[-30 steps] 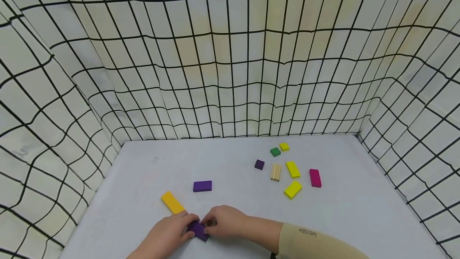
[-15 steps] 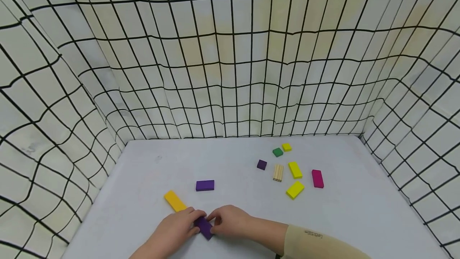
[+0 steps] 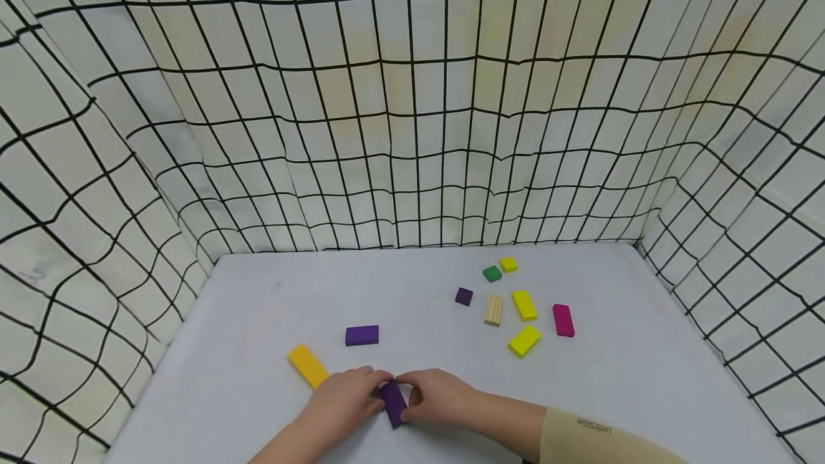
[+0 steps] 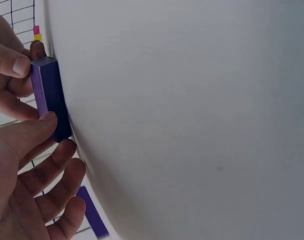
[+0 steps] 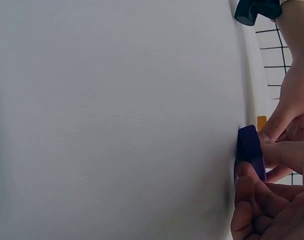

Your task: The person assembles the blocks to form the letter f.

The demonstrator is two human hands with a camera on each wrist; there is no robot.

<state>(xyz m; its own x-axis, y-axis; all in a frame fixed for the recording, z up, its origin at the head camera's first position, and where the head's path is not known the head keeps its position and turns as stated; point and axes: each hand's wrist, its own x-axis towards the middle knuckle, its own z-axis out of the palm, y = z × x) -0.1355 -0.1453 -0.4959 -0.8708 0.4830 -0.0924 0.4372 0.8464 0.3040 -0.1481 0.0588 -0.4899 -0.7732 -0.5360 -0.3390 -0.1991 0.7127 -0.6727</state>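
A purple rectangular block lies near the table's front, its long side running roughly front to back. From its left side my left hand grips it with thumb and fingers. My right hand pinches the opposite side, index finger at the far end and thumb toward the near end. The left wrist view shows the block low against the white surface, between both thumbs. Just behind the left hand lies an orange block, partly covered by it. A second purple block rests farther back.
Right of centre are a wooden-coloured grooved block, yellow blocks, a magenta block, a small dark purple block and a green one. Black netting over white cloth walls encloses the white table behind and at both sides.
Both hands have shifted right with the purple block, away from the orange one. The block has turned from a slant to pointing more nearly front to back.
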